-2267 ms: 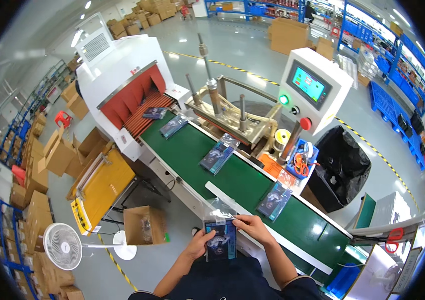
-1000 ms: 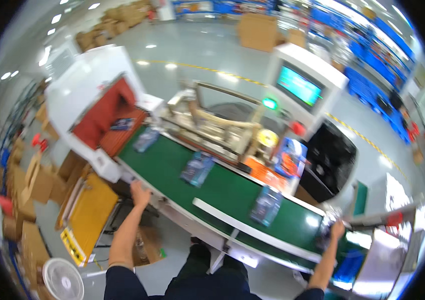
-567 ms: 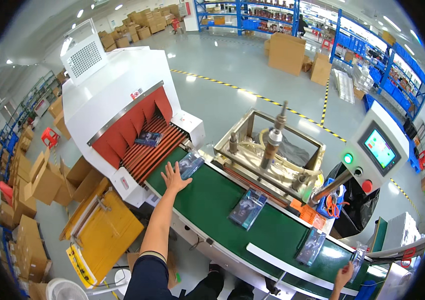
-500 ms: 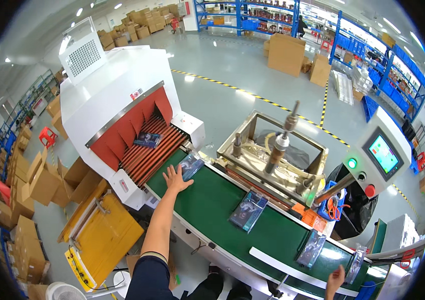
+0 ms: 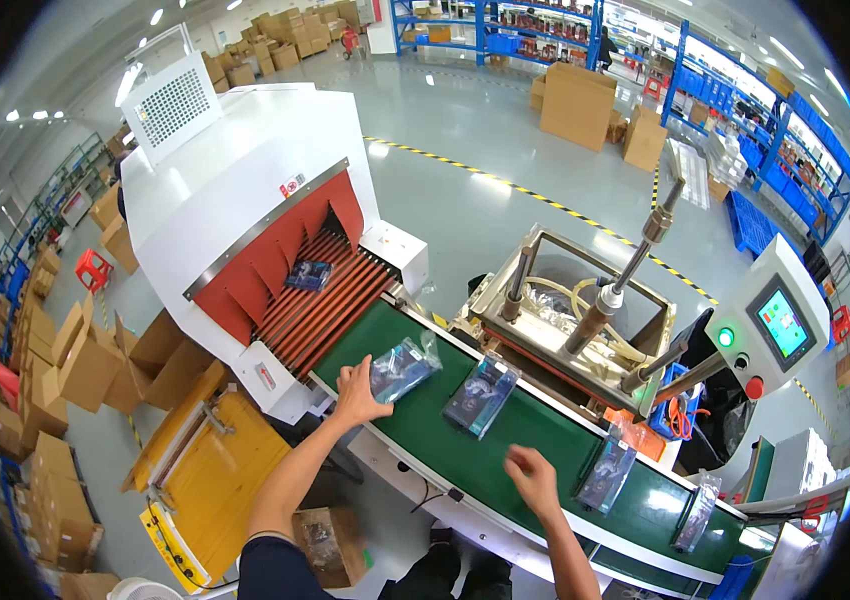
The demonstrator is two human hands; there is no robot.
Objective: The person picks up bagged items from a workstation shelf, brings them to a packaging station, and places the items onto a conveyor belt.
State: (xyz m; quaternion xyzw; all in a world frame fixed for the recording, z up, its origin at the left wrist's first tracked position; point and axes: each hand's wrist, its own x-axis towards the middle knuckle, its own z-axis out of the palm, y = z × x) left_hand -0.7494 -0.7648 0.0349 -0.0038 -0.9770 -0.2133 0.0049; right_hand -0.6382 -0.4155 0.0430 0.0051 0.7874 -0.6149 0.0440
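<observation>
My left hand (image 5: 357, 397) has its fingers and thumb round the left end of a dark blue box in clear film (image 5: 402, 372), over the green conveyor belt (image 5: 415, 425). Loose film sticks out at the box's far right corner. My right hand (image 5: 535, 480) is over the belt's near edge, fingers curled, with nothing visible in them. Between the hands, a little farther off, lies a second film-wrapped box (image 5: 482, 395). Two more lie to the right: one wrapped box (image 5: 606, 474) and, near the belt's end, a narrower-looking one (image 5: 696, 512).
At the left stands a white tunnel machine (image 5: 245, 190) with red curtain strips; a wrapped box (image 5: 309, 275) lies on its rollers (image 5: 330, 310). Behind the belt is a metal frame (image 5: 595, 310) with upright rods. A control panel (image 5: 770, 318) stands right, a yellow table (image 5: 230, 470) left.
My left hand has gone from spread flat beside the box to gripping its end, with the box nearer me. My right hand has moved left from the belt's right end.
</observation>
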